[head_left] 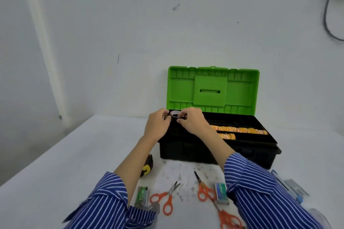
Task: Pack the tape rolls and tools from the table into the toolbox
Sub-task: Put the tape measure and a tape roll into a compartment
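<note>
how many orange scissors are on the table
3. One pair of scissors lies left of centre, a second pair right of it, and a third pair at the bottom edge, partly cut off. Sleeves may hide others.

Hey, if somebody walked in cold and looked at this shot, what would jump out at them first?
The bright green lid of the open toolbox, upright against the white wall at centre. Just in front, both hands, left hand and right hand, hold a tape roll over the box's left end. Nearer the camera, orange scissors lie scattered on the table between striped sleeves.
</note>
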